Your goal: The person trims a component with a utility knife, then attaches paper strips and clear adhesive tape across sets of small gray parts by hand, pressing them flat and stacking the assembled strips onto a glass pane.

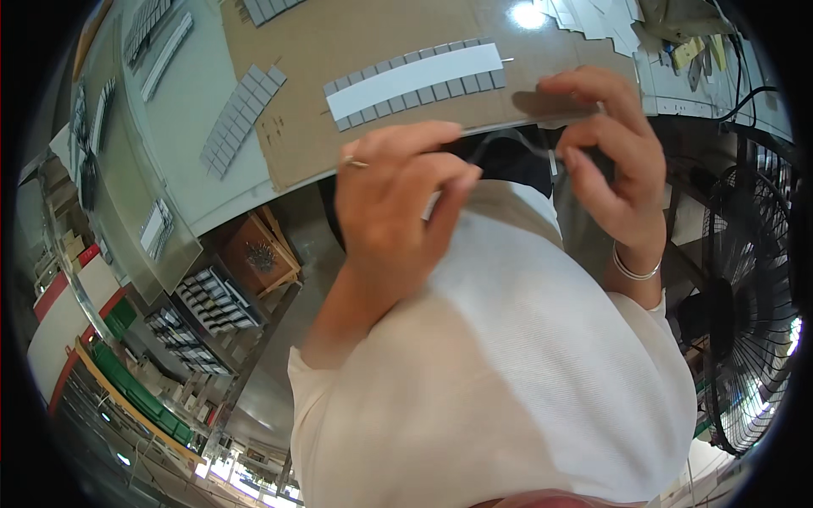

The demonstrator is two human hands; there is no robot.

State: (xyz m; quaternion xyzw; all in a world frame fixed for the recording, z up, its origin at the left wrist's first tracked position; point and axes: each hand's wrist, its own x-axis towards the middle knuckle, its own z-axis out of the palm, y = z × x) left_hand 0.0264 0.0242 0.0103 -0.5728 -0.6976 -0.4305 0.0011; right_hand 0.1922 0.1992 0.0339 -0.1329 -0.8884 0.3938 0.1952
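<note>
A thin, pale, see-through strip curves in the gap between my two hands, just off the table's near edge. My left hand, with a ring on one finger, has thumb and index close together at one end of it. A small white bit shows inside that hand. At the other end, my right hand pinches with thumb and a middle finger, its index raised. Beyond them, on brown cardboard, lies a curved array of grey tiles with a white band along its middle.
Another grey tile array lies to the left, with more strips at the far left. White sheets and cables are at the back right. A black fan stands at my right. Racks of small pieces sit below, left.
</note>
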